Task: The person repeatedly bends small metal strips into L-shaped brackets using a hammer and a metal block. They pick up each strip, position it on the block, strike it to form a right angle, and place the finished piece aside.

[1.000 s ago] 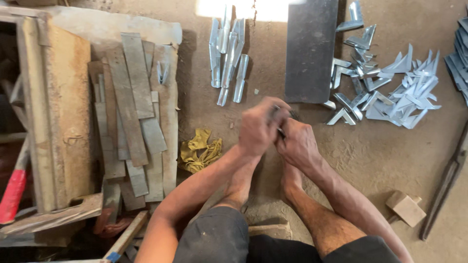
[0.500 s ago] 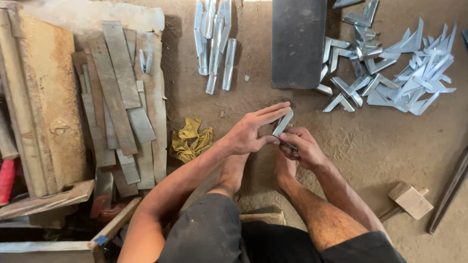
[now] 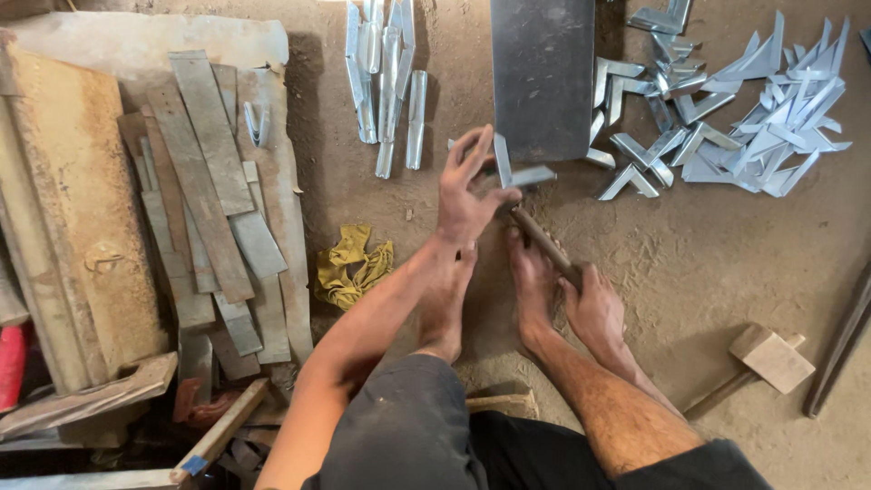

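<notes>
My left hand (image 3: 464, 186) reaches forward over the dirt floor and pinches a bent, L-shaped piece of shiny sheet metal (image 3: 519, 172) just in front of a dark flat metal plate (image 3: 543, 77). My right hand (image 3: 594, 307) lies lower, beside my right foot (image 3: 531, 286), wrapped around a brown wooden handle (image 3: 544, 243) that slants up-left toward the left hand. The handle's far end is hidden behind my left hand. My left foot (image 3: 445, 304) rests under the left forearm.
A heap of bent metal angles (image 3: 726, 136) lies at the right, folded strips (image 3: 386, 82) at the top, and flat rusty strips (image 3: 209, 181) on a slab at the left. A yellow rag (image 3: 352, 265), a wooden mallet (image 3: 771, 358) and a long dark bar (image 3: 839, 345) lie nearby.
The hands, together on the metal piece before, have parted. My left hand carried the bent piece forward toward the dark plate; my right hand drew back with the wooden handle.
</notes>
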`<action>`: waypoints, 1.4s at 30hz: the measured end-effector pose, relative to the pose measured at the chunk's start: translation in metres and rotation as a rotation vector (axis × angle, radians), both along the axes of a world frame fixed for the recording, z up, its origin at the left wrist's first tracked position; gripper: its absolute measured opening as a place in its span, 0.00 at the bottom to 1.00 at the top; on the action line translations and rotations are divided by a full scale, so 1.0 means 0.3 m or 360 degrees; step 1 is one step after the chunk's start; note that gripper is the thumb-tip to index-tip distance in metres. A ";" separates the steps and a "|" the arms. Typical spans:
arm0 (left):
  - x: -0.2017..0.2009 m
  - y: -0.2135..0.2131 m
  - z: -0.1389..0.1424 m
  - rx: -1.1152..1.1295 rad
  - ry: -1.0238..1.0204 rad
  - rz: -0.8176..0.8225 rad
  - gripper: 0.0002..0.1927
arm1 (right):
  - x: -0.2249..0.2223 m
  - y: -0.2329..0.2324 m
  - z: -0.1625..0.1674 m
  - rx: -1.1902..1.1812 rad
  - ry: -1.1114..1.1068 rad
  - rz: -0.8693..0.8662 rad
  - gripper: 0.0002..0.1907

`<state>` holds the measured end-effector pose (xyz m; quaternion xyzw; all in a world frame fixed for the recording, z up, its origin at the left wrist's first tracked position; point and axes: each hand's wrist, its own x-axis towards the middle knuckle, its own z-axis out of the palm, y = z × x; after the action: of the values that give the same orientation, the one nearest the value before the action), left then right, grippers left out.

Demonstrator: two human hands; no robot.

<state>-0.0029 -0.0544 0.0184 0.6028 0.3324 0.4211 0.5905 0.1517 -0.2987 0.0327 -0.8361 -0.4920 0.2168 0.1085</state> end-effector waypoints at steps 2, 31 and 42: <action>0.006 0.075 -0.010 -0.0151 -0.0118 -0.0157 0.52 | 0.017 -0.042 0.019 -0.0268 0.0218 -0.0234 0.20; -0.002 0.172 -0.019 -0.0065 -0.0228 -0.0370 0.54 | 0.026 0.218 0.314 0.0278 0.0362 0.0055 0.26; 0.075 0.334 0.123 0.0872 0.0914 -0.0204 0.38 | 0.108 0.129 0.310 0.0470 0.0416 -0.0217 0.33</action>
<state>0.0197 0.0456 0.0553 0.8507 0.3210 0.2709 0.3160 0.1843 -0.2601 0.1259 -0.8073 -0.4425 0.2411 0.3071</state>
